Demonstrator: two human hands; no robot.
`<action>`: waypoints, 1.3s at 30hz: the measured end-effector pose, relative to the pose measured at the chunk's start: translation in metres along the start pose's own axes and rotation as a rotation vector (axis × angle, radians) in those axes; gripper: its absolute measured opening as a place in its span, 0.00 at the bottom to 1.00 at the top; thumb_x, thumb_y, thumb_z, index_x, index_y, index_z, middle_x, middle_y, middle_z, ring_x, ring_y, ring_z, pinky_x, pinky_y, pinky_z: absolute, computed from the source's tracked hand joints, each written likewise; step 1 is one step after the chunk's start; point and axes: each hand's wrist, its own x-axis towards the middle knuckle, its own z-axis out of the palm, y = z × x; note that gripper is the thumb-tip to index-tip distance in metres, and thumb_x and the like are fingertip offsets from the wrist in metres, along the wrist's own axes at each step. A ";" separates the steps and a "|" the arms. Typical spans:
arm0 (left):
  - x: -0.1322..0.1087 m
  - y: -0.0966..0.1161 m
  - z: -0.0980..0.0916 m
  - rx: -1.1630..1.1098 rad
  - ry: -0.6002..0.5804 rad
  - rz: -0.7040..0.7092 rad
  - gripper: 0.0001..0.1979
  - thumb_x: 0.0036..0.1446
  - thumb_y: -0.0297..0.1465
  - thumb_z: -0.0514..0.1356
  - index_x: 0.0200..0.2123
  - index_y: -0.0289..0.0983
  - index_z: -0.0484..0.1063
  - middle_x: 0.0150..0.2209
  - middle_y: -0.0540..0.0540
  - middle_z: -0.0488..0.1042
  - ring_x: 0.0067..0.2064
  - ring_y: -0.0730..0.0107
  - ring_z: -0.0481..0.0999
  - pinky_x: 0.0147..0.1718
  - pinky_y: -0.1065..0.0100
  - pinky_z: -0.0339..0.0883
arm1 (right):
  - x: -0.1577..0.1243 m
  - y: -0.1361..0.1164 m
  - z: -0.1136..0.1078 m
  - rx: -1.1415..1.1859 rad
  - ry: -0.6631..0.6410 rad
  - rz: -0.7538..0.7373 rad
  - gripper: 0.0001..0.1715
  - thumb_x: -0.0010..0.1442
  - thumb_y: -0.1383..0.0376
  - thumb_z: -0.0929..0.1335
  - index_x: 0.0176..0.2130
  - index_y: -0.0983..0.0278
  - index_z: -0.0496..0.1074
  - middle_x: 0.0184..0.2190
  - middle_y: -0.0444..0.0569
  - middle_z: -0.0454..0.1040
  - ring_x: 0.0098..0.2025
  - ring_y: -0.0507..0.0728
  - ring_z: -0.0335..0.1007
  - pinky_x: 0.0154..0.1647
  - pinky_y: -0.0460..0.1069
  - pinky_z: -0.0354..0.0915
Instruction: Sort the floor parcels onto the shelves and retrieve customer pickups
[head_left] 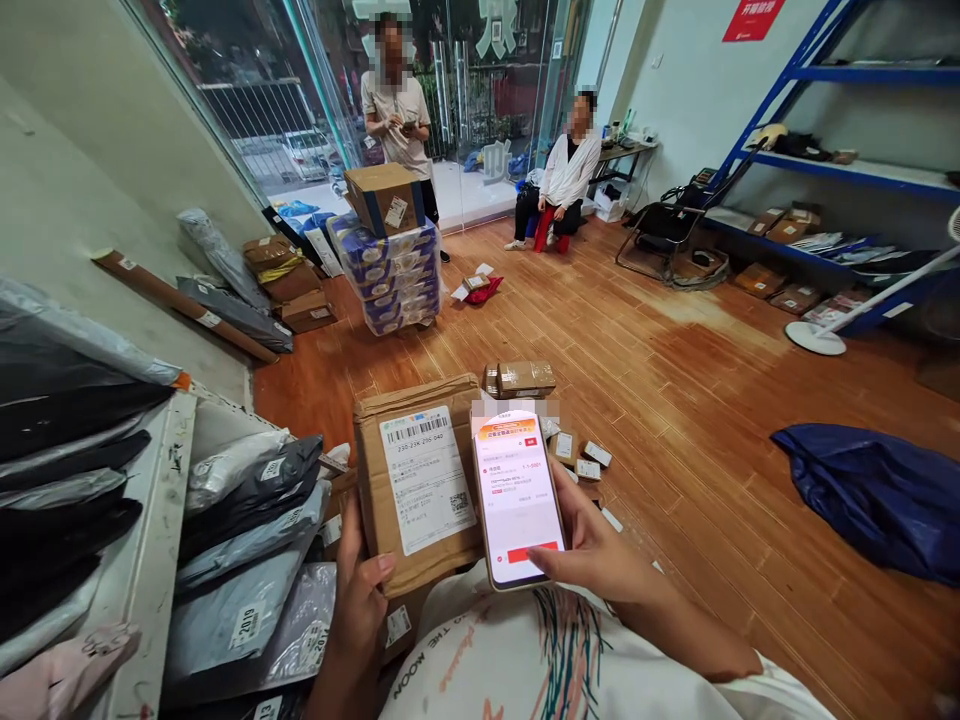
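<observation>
My left hand (363,590) grips the lower left side of a brown cardboard box (371,470), thumb on its front face. A white shipping label (427,478) with a barcode and a QR code covers much of that face. Beside it, in front of the box's right edge, my right hand (581,540) holds a lit smartphone (521,505). Its thumb lies over the red button low on the screen. Several small boxes (525,378) lie on the floor beyond the phone.
Wrapped parcels (240,560) fill a rack on the left. A plastic-wrapped pack (390,275) carries a carton (384,200), near a standing person (397,110). Another person (568,170) sits farther back. Blue shelves (870,170), a fan base (816,338) and a dark blue sheet (870,500) are on the right.
</observation>
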 end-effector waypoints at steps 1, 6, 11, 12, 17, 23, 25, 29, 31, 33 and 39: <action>0.000 0.000 -0.001 0.002 -0.006 0.008 0.43 0.43 0.33 0.60 0.65 0.46 0.54 0.60 0.48 0.67 0.61 0.49 0.64 0.57 0.56 0.63 | 0.000 0.000 0.000 -0.002 0.006 -0.005 0.49 0.51 0.65 0.75 0.63 0.53 0.50 0.60 0.52 0.64 0.56 0.59 0.67 0.53 0.53 0.66; 0.001 -0.001 -0.003 0.010 -0.005 0.025 0.44 0.42 0.34 0.60 0.65 0.44 0.54 0.60 0.47 0.66 0.63 0.50 0.61 0.58 0.59 0.62 | -0.001 0.002 0.002 -0.015 0.012 0.003 0.47 0.52 0.65 0.75 0.63 0.52 0.51 0.62 0.51 0.62 0.59 0.61 0.64 0.53 0.54 0.67; 0.002 -0.002 -0.006 0.000 0.005 0.012 0.45 0.41 0.34 0.60 0.65 0.44 0.53 0.60 0.47 0.67 0.62 0.51 0.62 0.57 0.59 0.63 | -0.001 0.003 0.004 -0.024 0.025 -0.004 0.50 0.51 0.64 0.75 0.64 0.52 0.50 0.61 0.52 0.63 0.59 0.63 0.64 0.52 0.55 0.67; 0.002 -0.003 -0.007 0.005 0.007 0.013 0.44 0.41 0.34 0.60 0.65 0.44 0.53 0.60 0.48 0.67 0.62 0.51 0.62 0.57 0.59 0.63 | 0.000 0.003 0.004 -0.024 0.029 0.000 0.51 0.50 0.63 0.75 0.65 0.53 0.49 0.61 0.52 0.63 0.59 0.63 0.64 0.52 0.56 0.67; 0.003 -0.003 -0.007 0.003 -0.005 0.018 0.44 0.42 0.34 0.60 0.65 0.44 0.54 0.61 0.48 0.66 0.63 0.52 0.61 0.58 0.60 0.61 | 0.000 0.004 0.005 -0.052 0.042 -0.007 0.53 0.49 0.62 0.76 0.65 0.54 0.49 0.61 0.53 0.63 0.59 0.63 0.63 0.56 0.57 0.64; 0.002 -0.001 -0.007 -0.004 -0.038 0.030 0.44 0.42 0.33 0.59 0.66 0.43 0.52 0.61 0.47 0.66 0.62 0.51 0.62 0.58 0.58 0.60 | 0.000 0.005 0.007 -0.051 0.048 -0.040 0.51 0.49 0.62 0.76 0.64 0.54 0.50 0.62 0.52 0.62 0.61 0.62 0.61 0.60 0.58 0.60; 0.003 -0.001 -0.008 0.010 -0.042 0.033 0.44 0.43 0.33 0.59 0.66 0.42 0.51 0.61 0.46 0.66 0.63 0.51 0.61 0.59 0.58 0.60 | 0.000 0.004 0.008 -0.049 0.049 -0.034 0.50 0.50 0.62 0.76 0.64 0.53 0.51 0.62 0.51 0.62 0.61 0.62 0.61 0.60 0.58 0.59; 0.005 -0.002 -0.009 0.028 -0.028 0.023 0.44 0.43 0.34 0.60 0.66 0.43 0.52 0.61 0.47 0.65 0.63 0.50 0.60 0.59 0.57 0.59 | 0.000 0.002 0.008 -0.040 0.056 -0.009 0.50 0.49 0.62 0.76 0.63 0.51 0.52 0.61 0.49 0.64 0.59 0.60 0.64 0.56 0.56 0.63; 0.007 -0.003 -0.009 0.024 -0.020 0.018 0.44 0.42 0.33 0.60 0.65 0.44 0.54 0.62 0.48 0.64 0.63 0.50 0.60 0.60 0.57 0.58 | 0.002 0.002 0.008 -0.010 0.065 0.015 0.48 0.49 0.63 0.76 0.62 0.51 0.54 0.59 0.48 0.66 0.54 0.60 0.68 0.51 0.54 0.66; 0.009 -0.003 -0.009 0.025 -0.013 0.017 0.43 0.43 0.33 0.60 0.65 0.45 0.55 0.62 0.49 0.63 0.63 0.50 0.60 0.60 0.57 0.58 | 0.005 0.002 0.009 0.040 0.102 0.041 0.44 0.49 0.63 0.75 0.60 0.52 0.57 0.55 0.47 0.70 0.50 0.59 0.71 0.46 0.52 0.68; 0.017 -0.006 -0.014 0.047 -0.009 -0.012 0.41 0.45 0.34 0.60 0.64 0.47 0.56 0.59 0.50 0.67 0.61 0.52 0.62 0.57 0.60 0.61 | 0.018 0.008 0.013 0.209 0.255 0.035 0.26 0.56 0.57 0.70 0.53 0.55 0.64 0.48 0.47 0.76 0.44 0.59 0.75 0.41 0.52 0.69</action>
